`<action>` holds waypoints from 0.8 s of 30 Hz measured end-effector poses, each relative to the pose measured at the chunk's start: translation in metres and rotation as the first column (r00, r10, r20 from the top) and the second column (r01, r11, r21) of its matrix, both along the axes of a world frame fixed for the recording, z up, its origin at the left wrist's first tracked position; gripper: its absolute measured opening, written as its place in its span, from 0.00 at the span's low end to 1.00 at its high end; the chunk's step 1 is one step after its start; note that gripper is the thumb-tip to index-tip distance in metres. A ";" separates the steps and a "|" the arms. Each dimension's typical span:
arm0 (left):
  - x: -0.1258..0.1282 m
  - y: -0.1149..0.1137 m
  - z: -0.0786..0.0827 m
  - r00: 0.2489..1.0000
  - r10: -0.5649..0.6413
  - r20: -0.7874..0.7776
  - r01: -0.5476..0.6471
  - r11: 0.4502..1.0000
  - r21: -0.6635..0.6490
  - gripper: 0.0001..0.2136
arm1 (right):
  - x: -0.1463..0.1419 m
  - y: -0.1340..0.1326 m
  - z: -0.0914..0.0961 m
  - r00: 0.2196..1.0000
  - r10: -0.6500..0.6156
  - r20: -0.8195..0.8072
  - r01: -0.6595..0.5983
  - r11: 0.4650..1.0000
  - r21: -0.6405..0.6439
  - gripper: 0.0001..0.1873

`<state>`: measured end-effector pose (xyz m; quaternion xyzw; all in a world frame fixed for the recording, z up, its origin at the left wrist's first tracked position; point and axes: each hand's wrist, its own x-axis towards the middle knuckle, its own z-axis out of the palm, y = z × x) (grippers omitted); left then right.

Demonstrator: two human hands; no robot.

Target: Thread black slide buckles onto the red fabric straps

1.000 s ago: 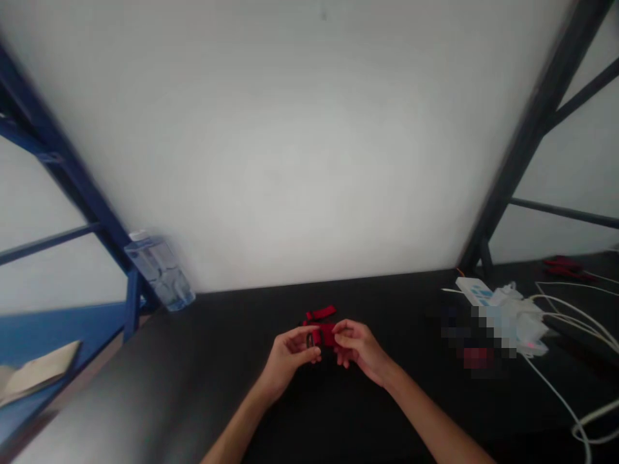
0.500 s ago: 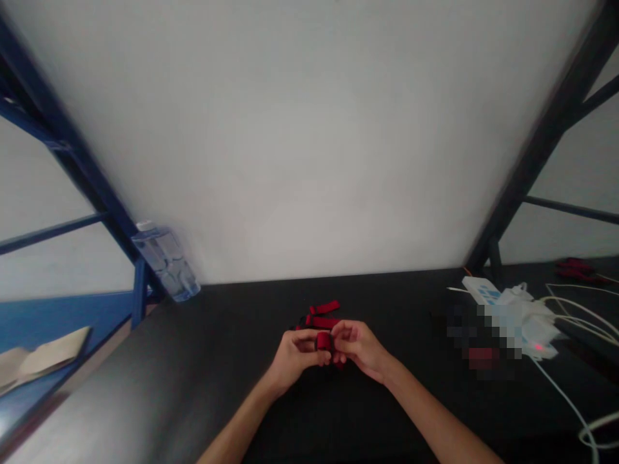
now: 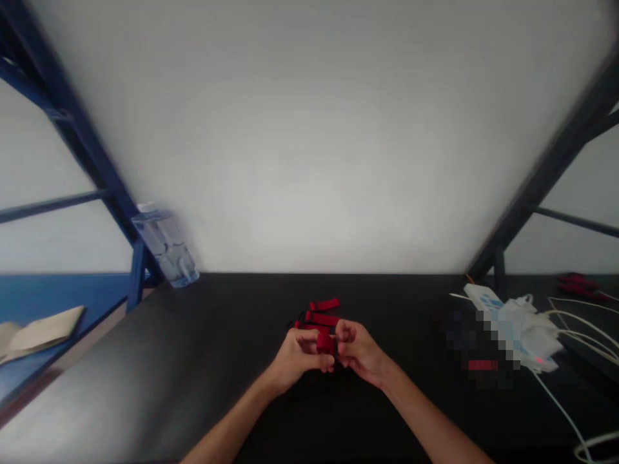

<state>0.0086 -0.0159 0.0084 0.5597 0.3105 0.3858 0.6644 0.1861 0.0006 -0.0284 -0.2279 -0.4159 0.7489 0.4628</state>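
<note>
1. Black table [image 3: 193,361] — bears everything listed. Its dark top would likely hide any small dark fitting you drop.
2. Power strip [image 3: 488,303] with white cables [image 3: 570,322] — far right, well apart from your hands. A wide swing of your right elbow could snag a cable.
3. Clear bottle [image 3: 167,248] — back left corner, well apart; little risk.
4. Left hand [image 3: 297,354] — fingers curled round the left side of the red strap piece.
5. Right hand [image 3: 360,351] — fingertips pinching its right side, touching your left hand.
6. Loose red straps [image 3: 325,311] — lying on the table just behind your hands. Whether they join the held piece cannot be told; if so, a pull would drag them.
7. Red strap piece [image 3: 325,343] — held between both hands, just above the table. It is a fingertip hold only, so it may slip or spring loose.
</note>
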 end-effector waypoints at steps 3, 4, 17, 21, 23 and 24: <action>-0.001 0.001 0.000 0.999 0.039 -0.011 -0.039 0.999 0.000 0.10 | -0.002 0.001 -0.001 0.995 -0.083 0.048 0.082 0.996 0.029 0.24; -0.001 0.002 0.000 0.998 0.061 -0.019 -0.061 0.998 0.003 0.11 | -0.002 0.001 0.000 0.991 -0.120 0.065 0.116 0.992 0.053 0.23; -0.004 0.006 -0.008 0.988 0.147 -0.053 -0.148 0.989 -0.011 0.14 | 0.008 -0.008 0.018 0.910 -0.215 0.355 0.085 0.934 0.348 0.18; -0.006 0.006 -0.007 0.991 0.112 -0.067 -0.114 0.993 -0.021 0.15 | 0.010 -0.007 0.020 0.876 -0.295 0.382 0.109 0.892 0.438 0.12; -0.005 0.006 -0.007 0.992 0.112 -0.053 -0.113 0.993 -0.032 0.16 | 0.011 -0.009 0.022 0.878 -0.294 0.379 0.109 0.892 0.439 0.15; -0.005 0.006 -0.007 0.992 0.116 -0.050 -0.117 0.993 -0.029 0.16 | 0.010 -0.009 0.022 0.872 -0.303 0.386 0.108 0.886 0.452 0.16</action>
